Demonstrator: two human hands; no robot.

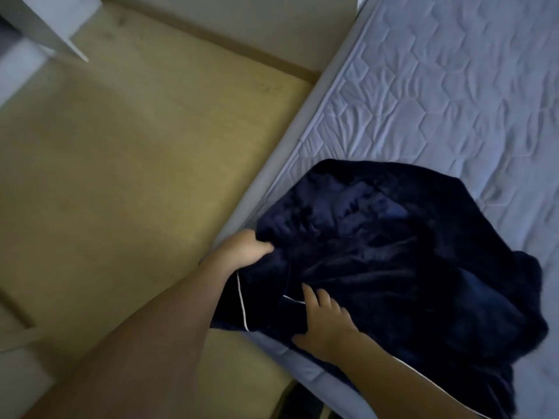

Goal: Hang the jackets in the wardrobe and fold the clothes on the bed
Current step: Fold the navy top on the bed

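A dark navy velvety garment [393, 261] with thin white piping lies crumpled on the near edge of the bed [453, 101], partly hanging over the side. My left hand [246, 247] grips a bunch of its fabric at the bed's edge, fingers curled into the cloth. My right hand [325, 320] rests flat on the garment with fingers spread, next to the white piping.
The bed has a pale blue quilted mattress cover. A light wooden floor [121, 176] stretches to the left, with a baseboard along the far wall. A white furniture corner [45, 28] shows at the top left. Something dark lies on the floor at the bottom [298, 400].
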